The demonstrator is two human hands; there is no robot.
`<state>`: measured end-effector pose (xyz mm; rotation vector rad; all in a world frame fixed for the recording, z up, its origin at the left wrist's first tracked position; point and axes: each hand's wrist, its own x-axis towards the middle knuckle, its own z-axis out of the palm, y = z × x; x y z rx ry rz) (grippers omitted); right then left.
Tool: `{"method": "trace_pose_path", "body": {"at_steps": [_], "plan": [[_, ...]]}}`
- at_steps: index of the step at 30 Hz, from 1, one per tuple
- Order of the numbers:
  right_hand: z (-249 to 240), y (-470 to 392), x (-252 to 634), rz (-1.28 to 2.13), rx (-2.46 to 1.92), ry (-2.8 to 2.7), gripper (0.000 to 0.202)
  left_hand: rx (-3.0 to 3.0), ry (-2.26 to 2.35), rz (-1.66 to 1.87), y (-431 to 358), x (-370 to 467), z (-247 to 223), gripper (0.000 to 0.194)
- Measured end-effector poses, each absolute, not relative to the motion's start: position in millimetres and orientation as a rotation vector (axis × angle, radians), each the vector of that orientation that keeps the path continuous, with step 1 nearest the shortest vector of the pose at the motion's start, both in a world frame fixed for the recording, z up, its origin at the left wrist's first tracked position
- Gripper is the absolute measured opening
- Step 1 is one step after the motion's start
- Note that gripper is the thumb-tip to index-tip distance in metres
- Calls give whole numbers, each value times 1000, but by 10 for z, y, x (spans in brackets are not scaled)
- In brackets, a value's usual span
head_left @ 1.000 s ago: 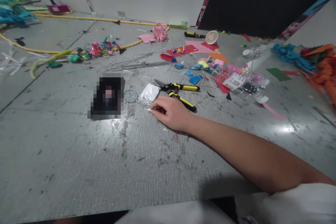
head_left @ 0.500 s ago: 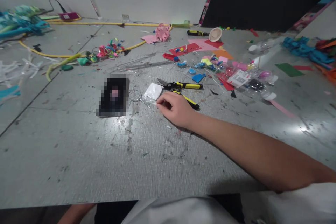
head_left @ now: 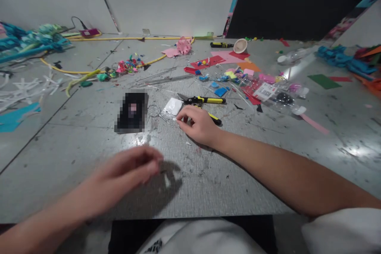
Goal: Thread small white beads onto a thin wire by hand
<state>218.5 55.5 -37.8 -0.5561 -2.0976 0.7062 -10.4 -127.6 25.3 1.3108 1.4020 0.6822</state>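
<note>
My right hand rests on the grey table with thumb and forefinger pinched on a small white piece, mostly hidden by the fingertips. Just beyond it lies a clear plastic bag with a folded white packet. Cutters with black and yellow handles lie behind the same hand, which partly covers them. To the left is a thin wire ring with a stem. My left hand, blurred by motion, hovers above the near part of the table, fingers loosely curved and apart from the thumb, with nothing visible in it.
A dark pixelated device lies left of the wire ring. Farther back are coloured paper scraps, clear plastic packaging, a small cup and a yellow cord. White strips lie at left.
My left hand has come up from below the table edge at the left and is now over the table. The right hand keeps its pinch in nearly the same place. The view has shifted slightly.
</note>
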Motion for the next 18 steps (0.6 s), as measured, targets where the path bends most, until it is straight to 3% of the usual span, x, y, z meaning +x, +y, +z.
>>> {"method": "trace_pose_path", "body": {"at_steps": [3,6,14,18], "plan": [[-357,507,2190,703,-481,-2077,9,1067,1462,951,-657,122,222,35],[-350,452,2193,703,-405,-2070,9,1024,1448,950,-334,289,96,36],[-339,377,2215,652,-339,-2103,11,1212,1288,863,-288,186,-22,43],[-292,394,2238,613,-365,-2153,11,1304,1231,868,-343,138,-50,35]]}}
